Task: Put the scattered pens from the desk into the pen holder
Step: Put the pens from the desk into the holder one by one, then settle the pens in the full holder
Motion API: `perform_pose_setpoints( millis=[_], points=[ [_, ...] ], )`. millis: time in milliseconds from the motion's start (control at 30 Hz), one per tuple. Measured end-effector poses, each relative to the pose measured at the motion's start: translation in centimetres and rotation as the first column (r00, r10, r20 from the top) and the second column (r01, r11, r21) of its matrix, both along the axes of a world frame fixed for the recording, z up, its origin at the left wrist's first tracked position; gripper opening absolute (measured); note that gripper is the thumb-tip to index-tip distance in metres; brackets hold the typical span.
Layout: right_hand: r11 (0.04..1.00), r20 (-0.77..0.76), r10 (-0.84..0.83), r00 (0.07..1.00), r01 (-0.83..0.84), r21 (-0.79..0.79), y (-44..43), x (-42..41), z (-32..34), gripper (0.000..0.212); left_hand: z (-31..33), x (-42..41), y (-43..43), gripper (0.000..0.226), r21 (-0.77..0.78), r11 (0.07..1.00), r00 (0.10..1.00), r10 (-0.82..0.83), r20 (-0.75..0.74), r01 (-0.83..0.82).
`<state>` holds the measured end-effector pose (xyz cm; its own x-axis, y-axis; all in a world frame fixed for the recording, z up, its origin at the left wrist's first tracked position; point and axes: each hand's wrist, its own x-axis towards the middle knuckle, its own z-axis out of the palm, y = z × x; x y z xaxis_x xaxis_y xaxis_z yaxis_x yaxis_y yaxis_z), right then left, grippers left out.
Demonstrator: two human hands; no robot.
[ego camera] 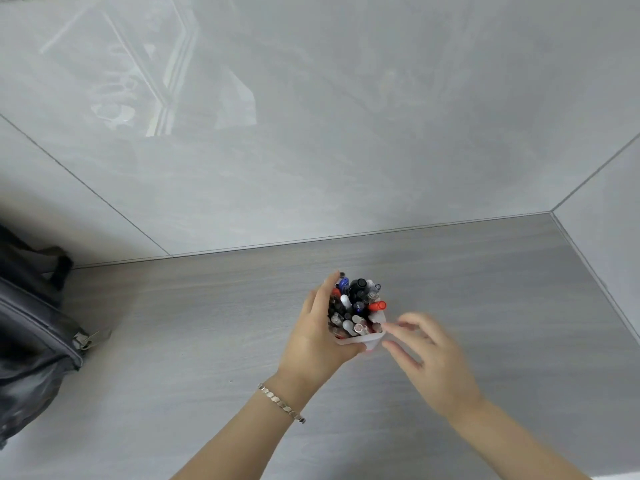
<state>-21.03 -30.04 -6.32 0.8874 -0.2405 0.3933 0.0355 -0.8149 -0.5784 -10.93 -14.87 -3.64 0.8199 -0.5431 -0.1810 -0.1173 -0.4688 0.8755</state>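
A translucent white pen holder [373,337] stands on the grey wood-grain desk [207,323], packed with several pens [356,306] in black, blue, white and red. My left hand [317,341] wraps around the holder's left side, thumb at its near rim. My right hand [427,358] hovers just right of the holder, fingers spread and blurred, fingertips close to the rim, holding nothing. No loose pens show on the desk.
A dark grey bag [31,334] with a zipper pull lies at the desk's left edge. Glossy grey wall tiles [311,133] rise behind the desk and along its right side. A metal bracelet [280,403] circles my left wrist.
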Motion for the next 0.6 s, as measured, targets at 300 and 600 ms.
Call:
perform_pose_setpoints(
  millis=[300, 600],
  points=[
    [0.991, -0.634, 0.010, 0.773, 0.077, 0.109, -5.6, 3.6, 0.7, 0.021, 1.8, 7.6, 1.6, 0.094, -0.035, 0.991, 0.992, 0.129, 0.000, -0.129],
    [0.998, -0.765, 0.017, 0.644, -0.054, -0.024, -6.7, 6.2, 0.3, 0.026, 2.1, 13.5, 3.8, 0.096, 0.169, 0.984, 0.998, 0.047, 0.050, -0.055]
  ],
)
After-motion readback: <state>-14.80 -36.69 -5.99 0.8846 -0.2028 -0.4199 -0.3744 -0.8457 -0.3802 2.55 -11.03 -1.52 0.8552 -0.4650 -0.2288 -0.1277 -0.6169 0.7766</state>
